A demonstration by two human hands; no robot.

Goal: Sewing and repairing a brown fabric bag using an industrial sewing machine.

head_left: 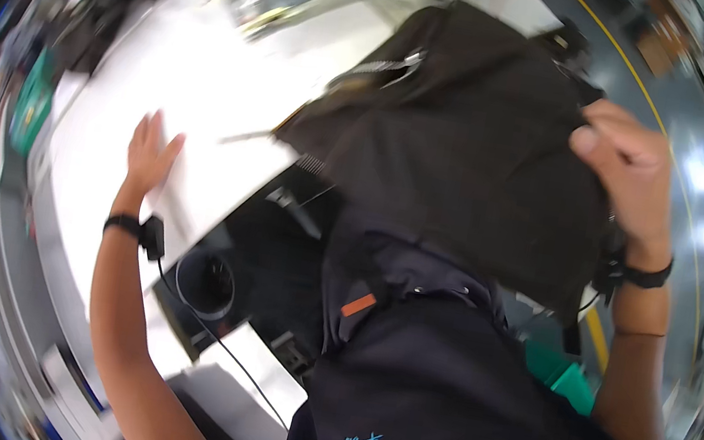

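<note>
A large dark cloth piece (475, 138) with a metal zip along its left side is spread across the middle, above my lap and partly over the white table (210, 69). I cannot make out whether it is a garment or a bag. At its right edge, my right hand (632, 168) has thumb and fingers closed on the cloth. My left hand (152, 156) is apart from the cloth, over the white tabletop on the left, with fingers stretched out and nothing in them. Each wrist wears a black band with a small device.
My dark apron (425, 397) fills the lower middle. A green bin (558, 372) stands by my right side. Beyond the table, a grey floor with a yellow line (622, 56) runs along the right. Another green item (33, 100) is at the far left. A cable (214, 336) hangs from the left wrist.
</note>
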